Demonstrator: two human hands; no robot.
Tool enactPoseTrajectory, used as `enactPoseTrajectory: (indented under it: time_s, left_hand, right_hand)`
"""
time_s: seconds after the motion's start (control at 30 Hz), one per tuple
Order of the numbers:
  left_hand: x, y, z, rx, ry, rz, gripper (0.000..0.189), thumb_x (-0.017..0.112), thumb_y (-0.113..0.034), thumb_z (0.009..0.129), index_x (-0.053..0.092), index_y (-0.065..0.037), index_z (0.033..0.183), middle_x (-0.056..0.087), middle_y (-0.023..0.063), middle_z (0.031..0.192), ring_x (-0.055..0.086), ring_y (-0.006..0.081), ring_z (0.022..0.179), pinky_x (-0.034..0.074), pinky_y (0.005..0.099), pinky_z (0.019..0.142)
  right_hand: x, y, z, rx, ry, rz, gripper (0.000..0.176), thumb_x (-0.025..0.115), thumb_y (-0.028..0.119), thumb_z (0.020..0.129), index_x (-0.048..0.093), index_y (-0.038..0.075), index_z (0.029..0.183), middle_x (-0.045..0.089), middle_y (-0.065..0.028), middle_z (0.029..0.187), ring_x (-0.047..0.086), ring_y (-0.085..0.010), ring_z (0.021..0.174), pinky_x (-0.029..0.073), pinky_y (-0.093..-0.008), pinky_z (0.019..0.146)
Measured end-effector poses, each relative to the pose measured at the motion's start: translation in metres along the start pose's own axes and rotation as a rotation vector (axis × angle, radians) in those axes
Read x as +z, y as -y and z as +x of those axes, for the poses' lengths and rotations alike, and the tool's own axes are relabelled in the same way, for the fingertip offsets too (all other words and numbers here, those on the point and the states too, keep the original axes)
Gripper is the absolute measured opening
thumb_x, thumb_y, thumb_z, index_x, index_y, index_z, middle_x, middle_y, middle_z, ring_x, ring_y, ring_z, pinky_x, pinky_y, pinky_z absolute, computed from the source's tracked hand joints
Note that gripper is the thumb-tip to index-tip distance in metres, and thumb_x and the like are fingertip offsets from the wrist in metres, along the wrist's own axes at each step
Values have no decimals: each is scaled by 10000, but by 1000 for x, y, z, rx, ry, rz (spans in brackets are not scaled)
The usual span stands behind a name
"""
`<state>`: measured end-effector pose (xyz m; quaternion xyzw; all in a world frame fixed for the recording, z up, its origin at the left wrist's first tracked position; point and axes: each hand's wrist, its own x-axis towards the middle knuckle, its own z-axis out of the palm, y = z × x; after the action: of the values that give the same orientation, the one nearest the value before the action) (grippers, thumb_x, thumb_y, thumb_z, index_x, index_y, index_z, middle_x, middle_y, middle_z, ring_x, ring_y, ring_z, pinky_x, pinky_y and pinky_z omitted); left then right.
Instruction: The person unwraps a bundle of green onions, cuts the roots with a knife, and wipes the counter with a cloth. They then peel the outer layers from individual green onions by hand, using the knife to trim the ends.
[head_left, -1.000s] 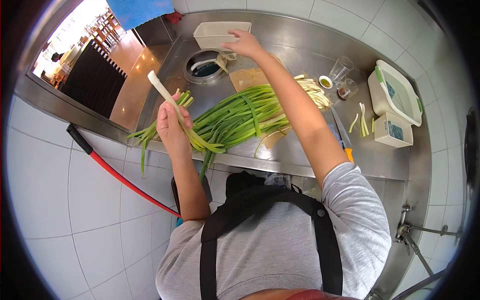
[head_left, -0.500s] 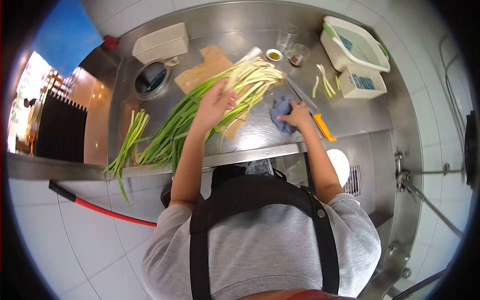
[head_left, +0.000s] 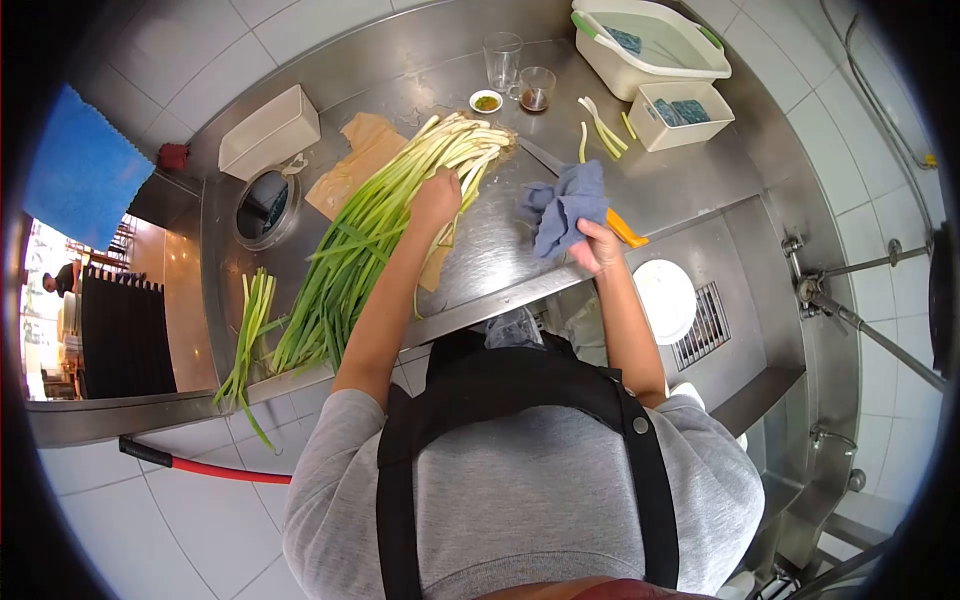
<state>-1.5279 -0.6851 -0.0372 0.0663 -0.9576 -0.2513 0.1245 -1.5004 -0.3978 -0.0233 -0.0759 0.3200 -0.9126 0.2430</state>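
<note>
A large bunch of spring onions [head_left: 370,235] lies slantwise over the steel counter, white ends toward the back, green tops toward me. My left hand [head_left: 437,198] is in among the stalks with its fingers curled around some of them; the fingertips are partly hidden. Raised above the counter, a crumpled blue-grey cloth [head_left: 568,208] is in the grip of my right hand [head_left: 600,248]. Just behind the cloth lies a knife with an orange handle [head_left: 627,229], its blade partly covered. Brown paper [head_left: 358,150] shows beneath and beside the bunch.
At the back stand a drinking glass [head_left: 502,60], a smaller glass [head_left: 536,90] and a little sauce dish [head_left: 486,102]. A white tub [head_left: 650,70] of water and a small bin [head_left: 683,130] are at back right, near loose stalk pieces [head_left: 605,130]. A round opening [head_left: 267,210] lies left.
My right hand has lifted the cloth off the counter. My left hand has closed down onto the spring onions from a more open pose. The view has turned and shifted.
</note>
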Motion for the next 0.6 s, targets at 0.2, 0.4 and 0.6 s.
enactPoseTrajectory:
  time_s: [0.2,0.4,0.6]
  left_hand:
    - [-13,-14,-9,-225,333,-546,222,443,-205,915,558,-15,903,575,92,679,565,149,597,454,295,539]
    - [-49,-47,-46,-109,250,-527,160,548,-156,859,549,-3,815,575,104,614,575,192,538,431,341,510]
    - [-40,-13,-56,-301,142,-865,196,575,-203,862,577,-9,894,605,107,648,570,187,564,437,334,536]
  right_hand:
    - [65,-47,31,134,25,337,448,577,290,860,468,24,1203,561,-144,1157,537,-305,1071,390,-453,970]
    - [67,-81,85,165,-180,33,236,540,212,898,534,53,1072,619,-86,1028,609,-221,936,497,-371,831]
    - [62,-72,100,144,-219,168,290,530,250,903,513,61,1123,612,-91,1022,604,-229,935,481,-387,869]
